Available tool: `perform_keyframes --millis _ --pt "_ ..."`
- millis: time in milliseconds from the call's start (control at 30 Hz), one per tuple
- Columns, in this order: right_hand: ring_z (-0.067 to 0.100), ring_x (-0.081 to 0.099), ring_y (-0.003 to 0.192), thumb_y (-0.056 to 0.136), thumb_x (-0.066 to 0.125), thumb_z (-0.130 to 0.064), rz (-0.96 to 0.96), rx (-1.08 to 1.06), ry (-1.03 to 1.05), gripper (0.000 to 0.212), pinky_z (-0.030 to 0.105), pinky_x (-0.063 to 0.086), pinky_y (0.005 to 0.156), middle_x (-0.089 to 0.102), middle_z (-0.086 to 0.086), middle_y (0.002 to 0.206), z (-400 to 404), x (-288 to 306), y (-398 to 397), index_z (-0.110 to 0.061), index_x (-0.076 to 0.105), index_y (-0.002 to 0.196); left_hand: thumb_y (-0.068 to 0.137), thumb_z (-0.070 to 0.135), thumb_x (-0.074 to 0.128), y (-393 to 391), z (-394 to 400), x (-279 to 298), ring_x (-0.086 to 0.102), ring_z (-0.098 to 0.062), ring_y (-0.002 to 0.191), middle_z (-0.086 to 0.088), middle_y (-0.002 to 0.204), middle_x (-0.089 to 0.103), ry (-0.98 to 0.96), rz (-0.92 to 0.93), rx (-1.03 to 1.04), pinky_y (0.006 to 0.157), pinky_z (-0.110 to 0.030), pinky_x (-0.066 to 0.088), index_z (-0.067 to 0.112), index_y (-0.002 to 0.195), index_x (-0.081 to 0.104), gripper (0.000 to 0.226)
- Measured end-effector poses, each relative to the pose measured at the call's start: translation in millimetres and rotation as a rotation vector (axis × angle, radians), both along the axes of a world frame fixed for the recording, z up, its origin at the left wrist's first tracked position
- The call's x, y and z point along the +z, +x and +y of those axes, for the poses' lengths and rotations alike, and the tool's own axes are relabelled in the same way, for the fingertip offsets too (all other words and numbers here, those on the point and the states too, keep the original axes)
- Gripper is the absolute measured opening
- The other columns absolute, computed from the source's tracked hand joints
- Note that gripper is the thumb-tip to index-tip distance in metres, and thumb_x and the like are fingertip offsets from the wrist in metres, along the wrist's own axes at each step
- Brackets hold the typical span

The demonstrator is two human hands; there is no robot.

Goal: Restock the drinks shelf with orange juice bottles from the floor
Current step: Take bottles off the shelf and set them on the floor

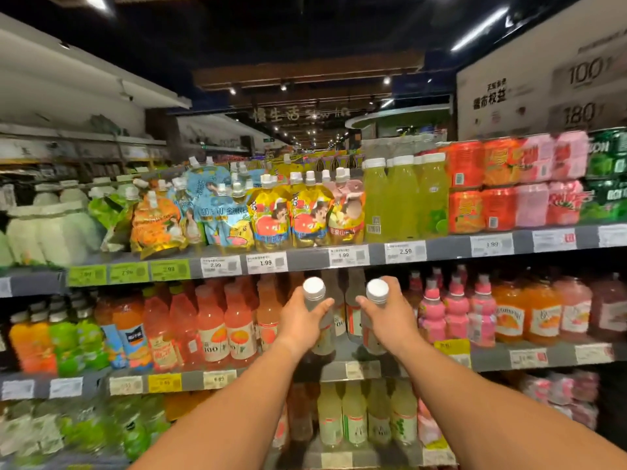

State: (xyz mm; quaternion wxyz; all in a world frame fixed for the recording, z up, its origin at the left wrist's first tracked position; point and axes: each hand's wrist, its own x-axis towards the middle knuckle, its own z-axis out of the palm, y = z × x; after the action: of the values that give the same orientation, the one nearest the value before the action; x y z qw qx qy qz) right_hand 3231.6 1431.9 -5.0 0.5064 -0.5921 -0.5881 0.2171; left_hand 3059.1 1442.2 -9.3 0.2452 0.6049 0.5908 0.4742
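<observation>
While the left hand (300, 322) grasps one white-capped bottle (319, 320), the right hand (386, 320) grasps another (375, 317). Both bottles are upright at the middle shelf (339, 369).

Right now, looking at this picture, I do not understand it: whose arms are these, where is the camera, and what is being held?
There is no machine here. The camera sits on a person's head and looks forward and down, so the two bare arms you see are that person's own. They stand before a shop drinks shelf. The left hand holds a pale bottle with a white cap, and the right hand holds a second bottle like it. Each grip is around the bottle's upper body. Both bottles are at a gap in the middle shelf, between pink-orange bottles and pink bottles. Above are juice pouches; price tags line the edges.
</observation>
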Motion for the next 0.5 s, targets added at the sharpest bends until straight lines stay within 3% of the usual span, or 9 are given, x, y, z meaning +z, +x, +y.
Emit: perform_keyframes --millis 233,400,500 --pt "0.022 0.060 0.094 0.087 0.069 -0.037 -0.017 0.054 -0.070 0.038 0.032 0.045 0.079 0.061 -0.006 0.097 56.6 -18.0 -7.3 -0.027 0.045 0.114 0.083 0.047 0.071 7.3 50.1 -15.0 0.061 -0.016 0.100 0.007 0.105 0.066 -0.079 0.052 0.041 0.085 -0.031 0.048 0.028 0.105 0.057 0.033" --pt "0.034 0.057 0.109 0.087 0.067 -0.044 -0.051 0.024 -0.182 0.063 0.037 0.047 0.085 0.060 0.012 0.119 84.5 -17.0 -10.8 -0.011 0.040 0.133 0.082 0.057 0.067 8.7 71.7 -23.0 0.059 -0.023 0.101 -0.002 0.111 0.064 -0.188 0.136 0.079 0.080 -0.031 0.045 0.014 0.113 0.056 0.054" --pt "0.035 0.060 0.102 0.084 0.069 -0.047 -0.096 -0.028 -0.249 0.058 0.037 0.048 0.081 0.063 0.016 0.109 98.3 -13.2 -11.0 -0.004 0.049 0.117 0.083 0.057 0.066 6.6 81.7 -17.0 0.056 -0.021 0.094 0.001 0.101 0.059 -0.240 0.179 0.092 0.077 -0.030 0.043 0.011 0.107 0.054 0.054"
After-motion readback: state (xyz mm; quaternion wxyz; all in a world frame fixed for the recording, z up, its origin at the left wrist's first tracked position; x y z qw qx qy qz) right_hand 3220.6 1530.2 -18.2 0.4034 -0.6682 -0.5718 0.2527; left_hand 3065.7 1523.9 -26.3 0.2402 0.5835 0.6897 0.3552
